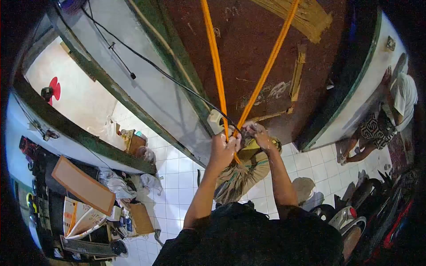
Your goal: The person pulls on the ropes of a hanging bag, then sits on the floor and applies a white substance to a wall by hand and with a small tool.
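Two lengths of orange strap [216, 57] come down from above and meet in a V at my hands. My left hand [223, 150] is closed around the strap where the lengths join. Close beside it, my right hand [258, 134] has its fingers curled together at the strap; what they pinch is hidden. Under both hands is a gathered tan cloth bundle [242, 179], with the strap running down to its top. A black cable [177, 82] crosses from the upper left and ends visually at my hands. A pale plug or socket block [215, 119] lies just behind my left hand.
A brown door [253, 53] stands ahead. On the right, a person [381, 119] crouches by the wall, near parked motorbikes [355, 221]. Cardboard boxes [140, 219] and a framed board [84, 184] are piled at left. A red fan [54, 90] shows through an opening.
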A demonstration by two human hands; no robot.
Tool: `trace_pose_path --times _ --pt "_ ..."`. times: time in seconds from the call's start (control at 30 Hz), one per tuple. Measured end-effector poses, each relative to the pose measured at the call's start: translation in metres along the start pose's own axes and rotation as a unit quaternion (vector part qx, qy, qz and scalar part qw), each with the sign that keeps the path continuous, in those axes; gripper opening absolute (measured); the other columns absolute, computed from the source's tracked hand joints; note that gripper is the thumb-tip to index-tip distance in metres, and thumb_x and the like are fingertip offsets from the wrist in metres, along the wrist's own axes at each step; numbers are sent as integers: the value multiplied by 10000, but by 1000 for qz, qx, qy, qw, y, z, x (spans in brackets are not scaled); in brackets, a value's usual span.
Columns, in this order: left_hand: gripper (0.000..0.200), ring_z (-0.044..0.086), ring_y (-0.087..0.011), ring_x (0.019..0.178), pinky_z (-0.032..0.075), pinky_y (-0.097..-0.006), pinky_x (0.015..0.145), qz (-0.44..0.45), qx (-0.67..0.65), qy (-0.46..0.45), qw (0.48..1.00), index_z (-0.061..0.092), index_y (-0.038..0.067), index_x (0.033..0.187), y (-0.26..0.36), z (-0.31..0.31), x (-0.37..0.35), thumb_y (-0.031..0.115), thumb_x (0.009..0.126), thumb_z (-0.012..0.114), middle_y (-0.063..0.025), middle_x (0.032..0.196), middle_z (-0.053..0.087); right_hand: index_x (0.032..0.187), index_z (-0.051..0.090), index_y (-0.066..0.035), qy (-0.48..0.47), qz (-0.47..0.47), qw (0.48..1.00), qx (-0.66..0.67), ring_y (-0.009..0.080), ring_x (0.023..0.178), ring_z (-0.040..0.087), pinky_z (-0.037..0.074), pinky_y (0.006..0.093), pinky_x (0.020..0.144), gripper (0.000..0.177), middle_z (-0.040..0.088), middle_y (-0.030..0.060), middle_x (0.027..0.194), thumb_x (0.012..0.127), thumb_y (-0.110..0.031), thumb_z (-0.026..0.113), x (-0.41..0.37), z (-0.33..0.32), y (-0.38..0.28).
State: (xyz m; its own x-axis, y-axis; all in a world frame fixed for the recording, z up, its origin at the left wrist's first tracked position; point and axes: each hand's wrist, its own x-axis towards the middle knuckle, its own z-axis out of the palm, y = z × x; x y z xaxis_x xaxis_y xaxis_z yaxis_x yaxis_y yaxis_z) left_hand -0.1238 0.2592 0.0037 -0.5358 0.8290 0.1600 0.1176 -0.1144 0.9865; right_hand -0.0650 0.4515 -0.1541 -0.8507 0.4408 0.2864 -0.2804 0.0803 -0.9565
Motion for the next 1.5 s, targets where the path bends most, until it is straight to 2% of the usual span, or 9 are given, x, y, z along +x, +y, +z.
trace_pose_path --times 0.17,0.2,0.7,0.83,0.93,1.1,1.23,1.43,1.5 --pt "109 473 -92 608 397 -260 549 11 38 -5 999 543 -1 922 -13 17 -2 84 888 483 -31 735 530 1164 568 -35 -45 73 986 -141 188 997 554 462 346 898 458 605 76 1107 889 -398 624 41 24 -33" --pt "126 460 -87 596 394 -253 549 21 38 -1 999 547 3 895 -16 23 -2 107 892 475 -16 708 518 1168 568 -31 -105 82 990 -49 194 998 559 462 343 898 464 609 85 1105 891 -399 620 47 22 -24" --pt "458 500 -195 1069 394 -333 951 17 -8 -38 999 431 4 1284 -27 11 5 177 886 579 -110 1133 530 1162 571 -31 -320 21 935 -154 218 993 568 463 350 883 423 617 105 1086 896 -357 614 81 69 -13" --pt "528 492 -270 1135 377 -389 984 168 102 25 980 417 -17 1301 -58 8 1 180 854 617 -161 1178 521 1161 571 -31 -336 13 928 -164 224 991 571 463 351 878 412 619 110 1081 898 -346 613 85 69 -15" --pt "552 493 -320 1128 369 -421 987 263 273 85 922 428 -29 1283 -16 -28 -21 145 810 653 -185 1167 518 1160 572 -30 -347 8 923 -167 229 991 573 464 352 875 404 620 114 1077 899 -337 611 88 66 -16" --pt "538 512 -310 1100 383 -417 969 195 291 288 891 512 -9 1170 -39 -93 2 176 730 760 -176 1138 535 1158 573 -30 -360 0 919 -161 237 989 576 464 355 870 391 623 121 1070 901 -323 609 90 62 -22" --pt "559 604 -236 895 476 -348 794 21 128 119 984 541 -8 1091 -72 -105 33 242 681 827 -136 978 620 1161 568 -32 -338 -7 921 -195 249 990 577 460 365 867 386 621 126 1071 896 -309 613 90 66 -32" --pt "313 548 -144 667 466 -318 621 116 184 175 960 578 23 875 -95 -106 50 170 709 799 -55 736 586 1235 497 -17 -294 92 898 -314 299 1134 502 389 404 980 469 520 164 1238 867 -284 615 86 58 -13" --pt "322 550 -148 670 469 -317 627 109 135 166 971 580 22 905 -112 -105 51 140 703 802 -59 739 588 1280 451 0 -332 -15 905 -266 313 1167 486 364 397 1019 576 486 190 1285 833 -316 629 90 39 45"
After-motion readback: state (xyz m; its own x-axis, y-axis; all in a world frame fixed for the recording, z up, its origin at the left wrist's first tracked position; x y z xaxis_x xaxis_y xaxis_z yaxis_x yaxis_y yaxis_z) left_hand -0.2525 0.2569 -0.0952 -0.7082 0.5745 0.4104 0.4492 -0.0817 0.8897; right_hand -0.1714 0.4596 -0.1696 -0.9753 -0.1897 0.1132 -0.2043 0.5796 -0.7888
